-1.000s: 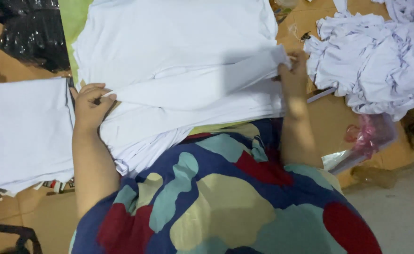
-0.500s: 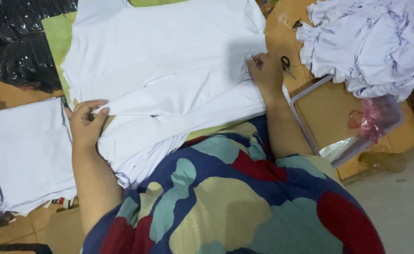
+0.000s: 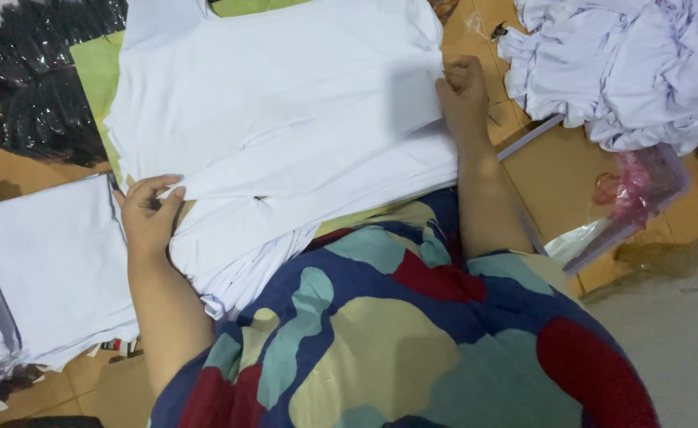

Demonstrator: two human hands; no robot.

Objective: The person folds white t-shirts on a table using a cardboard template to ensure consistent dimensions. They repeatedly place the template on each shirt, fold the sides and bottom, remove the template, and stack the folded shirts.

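Fingers of both hands pinch the white shirt [image 3: 286, 119] spread flat on the stack before the person, left hand [image 3: 149, 212] at its near-left fold, right hand [image 3: 461, 91] at its right edge: keep tension even so the crease runs straight.

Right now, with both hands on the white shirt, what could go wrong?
The left hand pinches only the folded edge of the white shirt, so the fold might slip crooked. The right hand works at the far edge; a tug could shift the stack of white garments beneath. Small scissors lie nearby and might snag fabric.
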